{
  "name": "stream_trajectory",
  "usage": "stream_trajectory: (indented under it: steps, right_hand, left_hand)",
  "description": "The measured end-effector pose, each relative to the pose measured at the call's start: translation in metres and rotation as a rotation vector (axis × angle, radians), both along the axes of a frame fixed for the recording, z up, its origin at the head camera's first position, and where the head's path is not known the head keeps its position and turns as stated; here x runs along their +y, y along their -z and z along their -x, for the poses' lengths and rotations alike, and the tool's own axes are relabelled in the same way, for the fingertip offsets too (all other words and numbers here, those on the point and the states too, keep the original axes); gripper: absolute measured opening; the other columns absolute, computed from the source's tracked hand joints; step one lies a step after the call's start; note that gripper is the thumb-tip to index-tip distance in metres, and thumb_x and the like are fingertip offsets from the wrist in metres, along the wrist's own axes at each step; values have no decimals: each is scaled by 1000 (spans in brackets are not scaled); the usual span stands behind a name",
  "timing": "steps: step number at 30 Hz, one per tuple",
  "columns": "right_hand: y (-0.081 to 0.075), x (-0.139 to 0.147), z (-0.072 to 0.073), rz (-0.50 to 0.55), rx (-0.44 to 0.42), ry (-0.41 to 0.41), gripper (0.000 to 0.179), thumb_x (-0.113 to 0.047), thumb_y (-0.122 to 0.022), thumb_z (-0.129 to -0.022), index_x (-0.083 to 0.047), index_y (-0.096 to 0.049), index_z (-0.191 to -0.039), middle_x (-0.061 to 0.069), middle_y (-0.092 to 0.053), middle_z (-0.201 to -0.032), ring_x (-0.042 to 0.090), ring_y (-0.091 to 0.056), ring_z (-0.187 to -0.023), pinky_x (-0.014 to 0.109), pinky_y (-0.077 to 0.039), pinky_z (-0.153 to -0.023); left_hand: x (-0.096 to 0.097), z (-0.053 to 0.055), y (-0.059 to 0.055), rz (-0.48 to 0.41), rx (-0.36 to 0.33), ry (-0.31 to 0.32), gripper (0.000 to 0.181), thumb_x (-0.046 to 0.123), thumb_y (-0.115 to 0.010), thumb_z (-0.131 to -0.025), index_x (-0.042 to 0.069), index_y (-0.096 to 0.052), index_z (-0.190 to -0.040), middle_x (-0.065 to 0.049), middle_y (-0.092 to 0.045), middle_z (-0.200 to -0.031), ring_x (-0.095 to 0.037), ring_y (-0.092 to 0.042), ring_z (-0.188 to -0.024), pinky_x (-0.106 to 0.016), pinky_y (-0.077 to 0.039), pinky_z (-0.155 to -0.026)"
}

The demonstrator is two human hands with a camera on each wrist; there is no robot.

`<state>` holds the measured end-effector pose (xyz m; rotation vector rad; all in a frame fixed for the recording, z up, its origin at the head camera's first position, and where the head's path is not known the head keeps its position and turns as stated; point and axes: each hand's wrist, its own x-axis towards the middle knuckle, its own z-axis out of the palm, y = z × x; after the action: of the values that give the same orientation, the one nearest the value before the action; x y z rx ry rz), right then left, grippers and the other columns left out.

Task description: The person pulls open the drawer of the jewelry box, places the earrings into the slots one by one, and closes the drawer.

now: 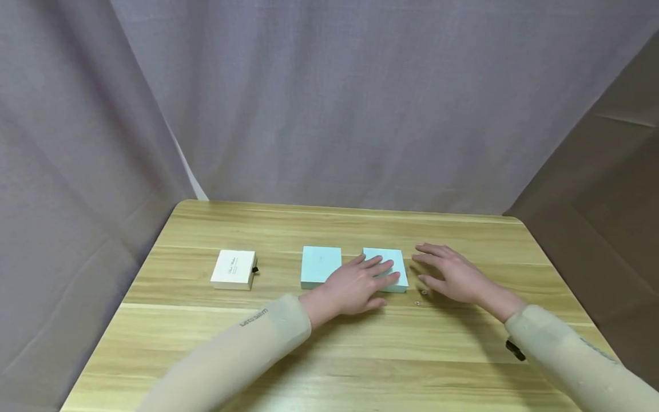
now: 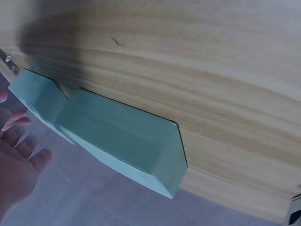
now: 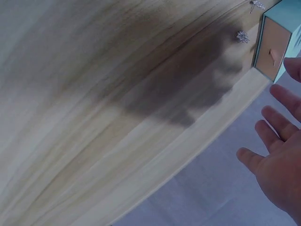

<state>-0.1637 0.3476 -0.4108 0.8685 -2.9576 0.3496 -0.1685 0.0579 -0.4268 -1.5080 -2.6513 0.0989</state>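
Note:
My left hand (image 1: 355, 285) has its fingers spread over the right-hand light-blue box (image 1: 385, 258), overlapping its top in the head view. To the right of that box is my right hand (image 1: 455, 276), fingers loosely extended and nothing in them. In the right wrist view the box's end shows a pinkish-tan drawer front (image 3: 274, 44) with a small pull tab. Two small sparkly studs, like earrings, lie on the table by this end: one flower-shaped stud (image 3: 242, 36) and another stud (image 3: 257, 4). A second light-blue box (image 1: 321, 264) sits left of the first, near my left wrist.
Farther left stands a white box (image 1: 233, 268) with dark lettering and a black tab on its right side. Everything sits on a wood-grain table (image 1: 329, 366). Grey curtains (image 1: 334, 103) hang behind and at the left; a brownish cloth (image 1: 607, 189) hangs at the right.

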Motion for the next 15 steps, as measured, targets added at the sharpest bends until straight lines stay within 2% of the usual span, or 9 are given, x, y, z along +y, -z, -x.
stream_trajectory:
  steps: [7, 15]
  right_hand:
    - [7, 0, 6, 67, -26, 13, 38, -16, -76, -100, 2, -71, -133, 28, -57, -151, 52, -51, -140, 71, -39, -116]
    - [14, 1, 9, 121, -60, 32, 29, -13, -76, -100, 0, -75, -126, 28, -59, -149, 52, -52, -140, 72, -39, -116]
  left_hand:
    - [14, 9, 2, 62, -3, -78, 68, 57, -51, -110, 28, -34, -169, 1, -31, -175, -22, -30, -161, -45, -32, -130]
    - [21, 15, 7, 104, -11, -102, 71, 58, -49, -110, 27, -30, -171, 0, -28, -176, -22, -27, -162, -44, -30, -131]
